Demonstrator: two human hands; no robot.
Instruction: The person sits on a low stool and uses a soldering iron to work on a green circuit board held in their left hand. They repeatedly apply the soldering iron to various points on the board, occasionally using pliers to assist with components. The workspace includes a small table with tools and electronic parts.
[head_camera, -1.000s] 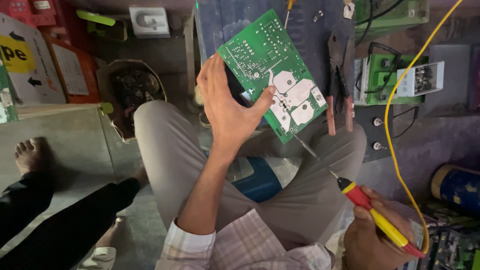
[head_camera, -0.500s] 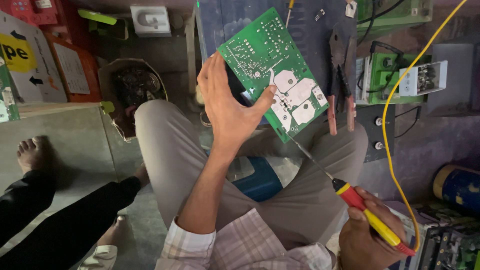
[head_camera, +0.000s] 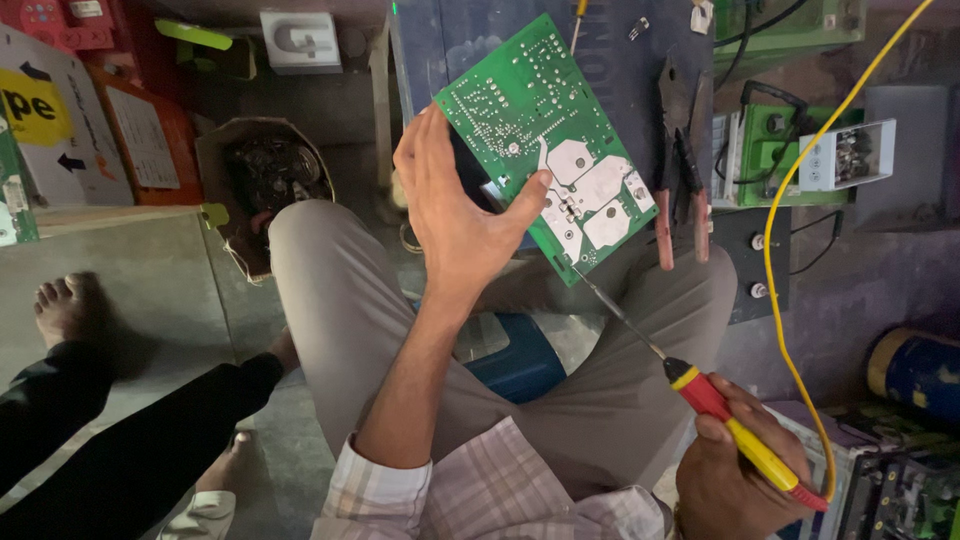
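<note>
My left hand (head_camera: 455, 215) holds up a green circuit board (head_camera: 545, 140) by its lower left edge, solder side toward me, with white patches near its lower right corner. My right hand (head_camera: 745, 480) grips a red and yellow soldering iron (head_camera: 735, 435) low at the right. The iron's thin metal tip (head_camera: 580, 272) reaches up to the board's bottom edge. A yellow cord (head_camera: 790, 200) runs from the iron's handle up toward the top right.
I sit cross-legged in grey trousers (head_camera: 340, 310). Red-handled pliers (head_camera: 680, 170) lie to the right of the board, green electronic units (head_camera: 770, 150) beyond them. Another person's dark-trousered leg (head_camera: 120, 440) and bare foot (head_camera: 65, 305) are at left. A box of parts (head_camera: 260, 170) stands behind my knee.
My right hand has brought the soldering iron up and leftward, so its tip now reaches the board's bottom edge. The left hand keeps the board nearly still.
</note>
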